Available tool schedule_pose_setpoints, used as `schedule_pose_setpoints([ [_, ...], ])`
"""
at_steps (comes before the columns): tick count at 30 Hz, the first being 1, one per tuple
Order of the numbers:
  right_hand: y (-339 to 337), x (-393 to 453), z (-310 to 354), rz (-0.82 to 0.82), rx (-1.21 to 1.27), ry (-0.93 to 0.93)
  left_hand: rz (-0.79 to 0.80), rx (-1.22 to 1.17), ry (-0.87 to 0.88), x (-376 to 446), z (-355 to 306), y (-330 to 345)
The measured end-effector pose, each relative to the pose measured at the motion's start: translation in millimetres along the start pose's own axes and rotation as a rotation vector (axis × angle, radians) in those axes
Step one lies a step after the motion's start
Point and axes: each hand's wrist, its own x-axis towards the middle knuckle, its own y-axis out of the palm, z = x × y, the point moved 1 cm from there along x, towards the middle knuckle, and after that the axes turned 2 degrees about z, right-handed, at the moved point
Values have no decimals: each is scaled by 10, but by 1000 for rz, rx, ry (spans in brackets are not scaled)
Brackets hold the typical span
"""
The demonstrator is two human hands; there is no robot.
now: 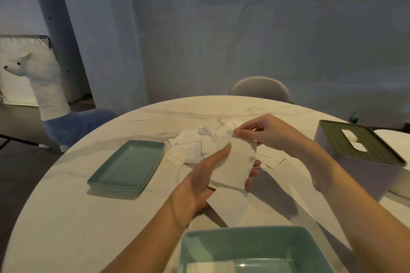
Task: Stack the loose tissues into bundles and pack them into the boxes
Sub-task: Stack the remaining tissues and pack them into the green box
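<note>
My left hand [203,180] cups a small bundle of white tissues [235,164] above the marble table, thumb across its face. My right hand [269,132] pinches the top edge of the bundle's uppermost tissue. Behind them a loose pile of white tissues [193,150] lies spread on the table. Another tissue [228,205] lies flat under my left hand. An open teal box [250,248] sits at the near edge with some white tissue inside at its left. Its teal lid [128,166] rests to the left.
A lilac tissue box with a dark green slotted lid [359,155] stands at the right. The round marble table [73,217] has a chair back [260,88] behind it. A plush alpaca [46,99] stands on the floor at left.
</note>
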Motion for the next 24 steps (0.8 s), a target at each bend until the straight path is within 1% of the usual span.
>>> schedule_pose_setpoints([
  [2, -10, 11, -20, -9, -9, -14, -4, 62, 11, -1, 17, -22],
  [4, -4, 29, -51, -88, -49, -42, -18, 81, 20, 6, 34, -25],
  [5, -1, 50, -79, -170, -67, -72, -27, 70, 31, 5, 39, -24],
  [8, -45, 77, -102, -509, -65, -192, -13, 43, 73, -39, 37, 34],
  [9, -80, 68, -68, -581, -36, -220, 4, 0, 65, -34, 47, 37],
  [10, -123, 47, -4, -607, 12, -237, 24, -59, 55, -32, 48, 36],
  [11, -167, 28, 63, -584, 70, -247, 34, -127, 52, -19, 55, 16],
  [12, -205, -4, 147, -519, 143, -257, 24, -197, 49, -1, 54, -6],
  [15, -216, -115, 333, -186, 416, -235, -37, -286, 24, 54, 51, -60],
  [16, -175, -129, 352, -102, 425, -228, -37, -285, 13, 56, 48, -58],
  [17, -112, -115, 336, -58, 350, -219, -39, -267, 17, 49, 43, -49],
  [18, -36, -91, 305, -46, 221, -205, -44, -235, 37, 22, 27, -8],
  [20, 121, -26, 204, -57, -61, -174, -86, -180, 84, 12, -16, 0],
  [21, 180, 15, 141, -61, -148, -157, -95, -170, 100, 5, -50, 15],
  [24, 191, 53, 55, -97, -149, -28, -139, -149, 138, -57, -108, -33],
])
